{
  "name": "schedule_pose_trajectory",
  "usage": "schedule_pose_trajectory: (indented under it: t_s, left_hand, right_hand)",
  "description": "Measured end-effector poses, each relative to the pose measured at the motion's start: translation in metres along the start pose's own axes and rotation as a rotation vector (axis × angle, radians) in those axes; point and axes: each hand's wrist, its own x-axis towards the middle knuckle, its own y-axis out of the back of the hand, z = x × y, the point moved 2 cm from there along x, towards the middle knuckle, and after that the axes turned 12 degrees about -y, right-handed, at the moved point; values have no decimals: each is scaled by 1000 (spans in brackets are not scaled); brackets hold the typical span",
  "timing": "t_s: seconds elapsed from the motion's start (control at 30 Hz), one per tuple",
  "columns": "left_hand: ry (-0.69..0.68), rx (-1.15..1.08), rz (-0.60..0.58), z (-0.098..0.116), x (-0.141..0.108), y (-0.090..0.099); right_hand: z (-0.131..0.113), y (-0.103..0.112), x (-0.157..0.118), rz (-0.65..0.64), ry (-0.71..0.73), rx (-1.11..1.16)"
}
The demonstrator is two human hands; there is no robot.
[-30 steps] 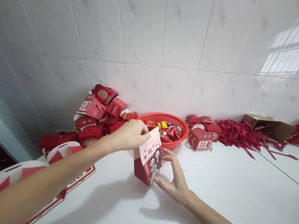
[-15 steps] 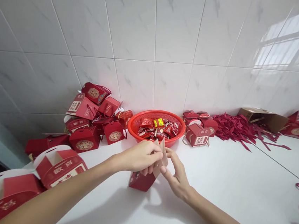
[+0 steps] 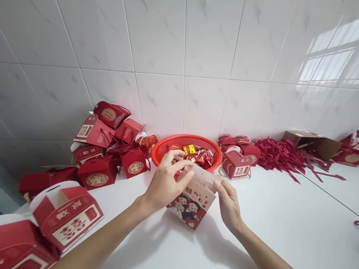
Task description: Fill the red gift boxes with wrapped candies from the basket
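A small pink and red paper box point(image 3: 190, 201) with cartoon figures stands tilted on the white table, its upper flaps raised. My left hand point(image 3: 169, 180) is at the box's upper left edge, thumb and fingers curved around the flap. My right hand point(image 3: 228, 200) pinches the upper right corner of the box between thumb and fingers. Just behind the box is a red plastic basket point(image 3: 162, 143) with wrapped sweets point(image 3: 207, 157) in it, partly hidden by my left hand.
Red gift boxes point(image 3: 96, 177) are piled at the left, with larger open ones point(image 3: 71, 219) nearer me. Behind right stand small boxes point(image 3: 237, 163), dark red ribbons point(image 3: 279, 156) and an open cardboard box point(image 3: 318, 145). A tiled wall point(image 3: 157, 98) closes the back.
The box has turned so that its printed cartoon side faces me. My left hand has opened somewhat and lifted, and my right hand has moved a little right. A hand at the right edge has gone.
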Motion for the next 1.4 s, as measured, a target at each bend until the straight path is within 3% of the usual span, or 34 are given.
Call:
schedule_pose_trajectory:
  t_s: [0.2,0.4,0.53,0.7,0.9,1.07,1.2,1.4]
  left_hand:
    - [308,-478,-177,-18,-17,-11]
    - [524,-720,-366,-21,-22,-13]
    - [455,-698,-438,-24,-12,-2]
    - [373,-497,-433,-58,24,5]
    - [488,-189,-963,-109,51,-41]
    - [523,-41,-1208,-131,55,-66]
    - [470,-55,-1247,-138,50,-73]
    - [352,-183,-1165,-138,46,-79]
  right_hand:
    - [13,-7,-3,-113,-258,65]
    - [30,-8,-5,-127,-404,135]
    - [25,-9,-3,-217,-433,128]
    - [13,-1,9,-33,-219,145]
    - [20,6,16,12,-200,74]
    - [19,7,15,14,-178,-7]
    - [19,5,13,18,-174,-53]
    - [21,1,12,-22,-179,-48]
